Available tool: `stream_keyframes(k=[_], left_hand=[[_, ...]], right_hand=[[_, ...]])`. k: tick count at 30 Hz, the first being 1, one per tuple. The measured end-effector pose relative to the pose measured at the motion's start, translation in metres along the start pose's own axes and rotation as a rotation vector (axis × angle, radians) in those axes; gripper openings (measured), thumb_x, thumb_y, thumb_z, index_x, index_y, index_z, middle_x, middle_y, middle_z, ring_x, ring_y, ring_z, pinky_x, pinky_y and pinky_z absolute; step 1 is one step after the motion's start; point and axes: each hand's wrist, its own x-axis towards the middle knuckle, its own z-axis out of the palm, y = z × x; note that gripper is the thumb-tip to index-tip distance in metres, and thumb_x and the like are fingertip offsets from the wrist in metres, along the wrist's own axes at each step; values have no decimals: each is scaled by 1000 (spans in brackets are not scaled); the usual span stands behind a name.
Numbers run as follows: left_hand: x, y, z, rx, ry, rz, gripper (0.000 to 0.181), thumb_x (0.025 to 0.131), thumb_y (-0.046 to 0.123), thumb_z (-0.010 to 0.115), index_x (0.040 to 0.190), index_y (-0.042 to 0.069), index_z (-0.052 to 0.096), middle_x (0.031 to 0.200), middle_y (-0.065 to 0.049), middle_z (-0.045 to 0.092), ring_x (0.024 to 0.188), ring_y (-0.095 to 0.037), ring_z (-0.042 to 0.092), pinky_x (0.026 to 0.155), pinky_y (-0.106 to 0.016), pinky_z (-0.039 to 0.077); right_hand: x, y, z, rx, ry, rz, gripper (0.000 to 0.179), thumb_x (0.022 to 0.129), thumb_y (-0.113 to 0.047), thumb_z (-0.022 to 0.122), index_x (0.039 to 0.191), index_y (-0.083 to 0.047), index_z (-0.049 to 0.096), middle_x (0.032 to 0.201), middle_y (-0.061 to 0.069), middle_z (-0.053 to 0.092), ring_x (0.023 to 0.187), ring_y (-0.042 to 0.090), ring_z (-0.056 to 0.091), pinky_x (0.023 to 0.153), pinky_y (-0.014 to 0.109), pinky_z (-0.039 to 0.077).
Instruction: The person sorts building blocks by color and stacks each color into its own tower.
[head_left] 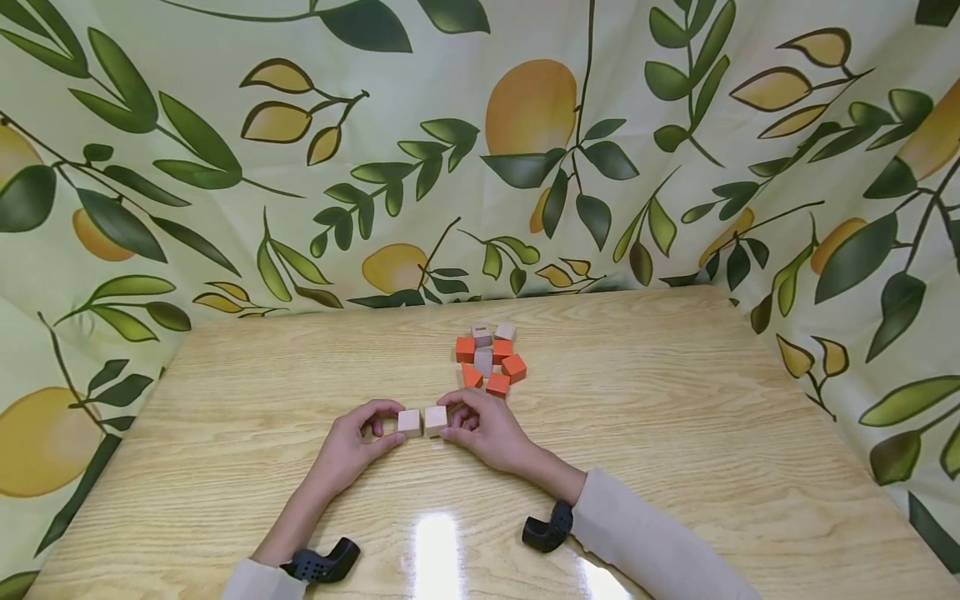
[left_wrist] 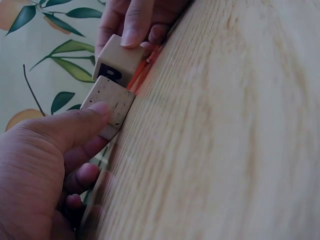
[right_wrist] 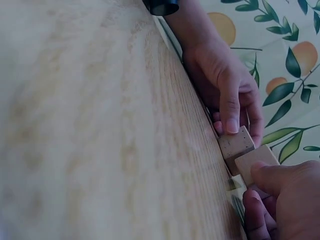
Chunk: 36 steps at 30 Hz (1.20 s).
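My left hand point(head_left: 351, 443) pinches a pale wooden cube point(head_left: 408, 422) between thumb and fingers. Specks dot the face of this left cube point(left_wrist: 111, 102) in the left wrist view. A second pale wooden cube point(head_left: 436, 419) is pinched by my right hand point(head_left: 491, 432). On one side of that right cube point(left_wrist: 118, 57) there is a dark printed mark, partly covered. The two cubes sit side by side with a narrow gap between them in the head view. Whether the right cube rests on the table or hangs just above it, I cannot tell.
Beyond my hands lies a loose cluster of orange blocks point(head_left: 513, 367), one wedge-shaped orange block point(head_left: 471, 377) and a few pale blocks point(head_left: 483, 362). The wooden table point(head_left: 637, 400) ends at a leaf-patterned cloth point(head_left: 420, 133) at the back and sides.
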Motion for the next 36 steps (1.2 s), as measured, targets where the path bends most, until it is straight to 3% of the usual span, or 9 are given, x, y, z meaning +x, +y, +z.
stream_keyframes(k=[14,36], left_hand=[[2,3,-1,-20,0,10,33,79,20,79,109,20,66,77,0,52,69,-17,45,59,-28,34],[1,2,-2,-14,-2,10,32,80,20,79,109,21,66,77,0,51,68,-17,45,59,-27,34]], right_hand=[[0,-1,3,-92,4,-74,35,82,-9,76,114,-7,62,91,0,59,72,5,57,62,22,50],[3,0,7,-132,14,-49,36,82,-14,77,115,-9,64,84,-2,60,66,3,56,60,21,50]])
